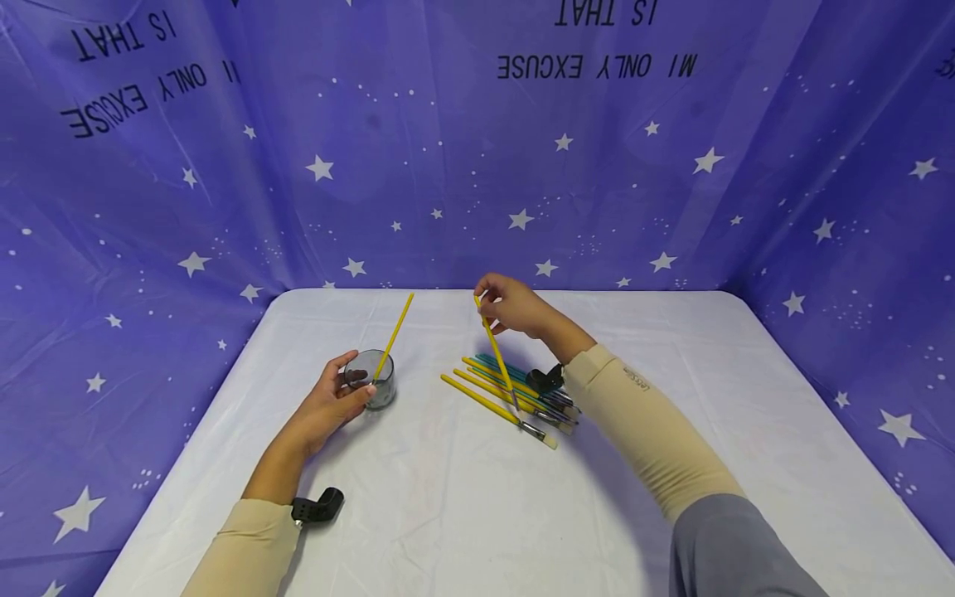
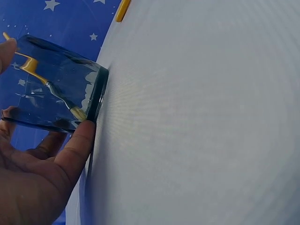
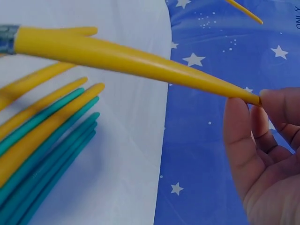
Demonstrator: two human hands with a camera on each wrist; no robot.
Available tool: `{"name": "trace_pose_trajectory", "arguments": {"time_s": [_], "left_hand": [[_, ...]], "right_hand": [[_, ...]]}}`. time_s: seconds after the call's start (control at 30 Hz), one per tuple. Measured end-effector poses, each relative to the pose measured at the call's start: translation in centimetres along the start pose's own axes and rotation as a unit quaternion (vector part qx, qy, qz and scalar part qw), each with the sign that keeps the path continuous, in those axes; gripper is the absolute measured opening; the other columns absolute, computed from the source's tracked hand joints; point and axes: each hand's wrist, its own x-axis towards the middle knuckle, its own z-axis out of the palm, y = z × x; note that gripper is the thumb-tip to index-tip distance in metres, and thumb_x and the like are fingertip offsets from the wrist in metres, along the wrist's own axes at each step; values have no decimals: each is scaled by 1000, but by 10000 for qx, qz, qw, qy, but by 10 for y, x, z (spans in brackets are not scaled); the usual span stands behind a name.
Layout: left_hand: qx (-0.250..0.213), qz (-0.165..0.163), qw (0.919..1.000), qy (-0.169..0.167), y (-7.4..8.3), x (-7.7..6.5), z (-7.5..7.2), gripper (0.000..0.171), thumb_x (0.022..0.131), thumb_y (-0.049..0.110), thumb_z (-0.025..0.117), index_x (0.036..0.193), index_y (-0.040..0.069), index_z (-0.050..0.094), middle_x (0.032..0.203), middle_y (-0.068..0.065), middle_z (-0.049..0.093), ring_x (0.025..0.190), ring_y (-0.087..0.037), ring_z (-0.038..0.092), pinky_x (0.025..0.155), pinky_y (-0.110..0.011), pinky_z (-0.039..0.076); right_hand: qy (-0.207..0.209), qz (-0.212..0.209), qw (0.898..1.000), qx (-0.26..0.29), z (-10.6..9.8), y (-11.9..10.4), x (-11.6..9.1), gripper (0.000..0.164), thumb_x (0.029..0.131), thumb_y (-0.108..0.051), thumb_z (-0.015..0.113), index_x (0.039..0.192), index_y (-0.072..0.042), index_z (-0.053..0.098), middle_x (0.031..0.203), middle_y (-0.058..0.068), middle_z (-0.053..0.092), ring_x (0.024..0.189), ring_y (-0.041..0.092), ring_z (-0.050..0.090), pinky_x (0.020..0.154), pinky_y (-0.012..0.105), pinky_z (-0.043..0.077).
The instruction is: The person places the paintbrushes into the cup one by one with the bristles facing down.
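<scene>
My left hand curls round a clear drinking glass on the left of the table. Inside the glass leans a yellow paintbrush, bristles down; the left wrist view shows its pale bristles near the glass base. With fingertips and thumb, my right hand pinches the handle end of another yellow paintbrush. That brush slants bristle end down over a pile of paintbrushes with yellow handles and teal handles. In the right wrist view the held brush's ferrule shows at the left edge.
A white-covered table bears everything, its rounded far edge against a purple star-printed curtain. The pile's bristle ends point to the near right. Black wrist cameras sit on both forearms, the right one overlapping the pile in the head view.
</scene>
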Motion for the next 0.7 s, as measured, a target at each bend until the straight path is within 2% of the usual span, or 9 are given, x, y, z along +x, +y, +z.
{"name": "trace_pose_trajectory", "arguments": {"time_s": [0.27,0.43,0.53,0.7], "left_hand": [[15,-41,10000,10,1,0,0,83,98,12,63,159,14,6,149,-26,29,113,-13,49,91,-28,48],[56,-18,10000,14,0,0,0,84,98,13,64,159,14,6,149,-26,29,112,-14,49,91,-29,49],[80,29,10000,0,-1,1,0,84,98,14,64,158,13,6,148,-27,29,113,-14,49,90,-28,49],[74,41,10000,16,-3,2,0,84,96,17,67,158,13,9,147,-26,31,113,-15,50,88,-26,50]], "right_hand": [[262,-30,9992,307,5,2,0,17,98,0,54,114,-5,52,96,14,54,74,26,62,71,44,57],[380,-105,9980,503,6,4,0,17,98,0,55,114,-5,52,96,13,54,78,25,62,71,44,57],[474,-121,9965,679,7,5,1,18,98,1,56,114,-5,52,96,13,54,79,24,62,68,40,57],[621,-184,9929,998,10,4,1,21,97,3,56,117,0,50,95,13,54,78,24,62,65,38,57]]}}
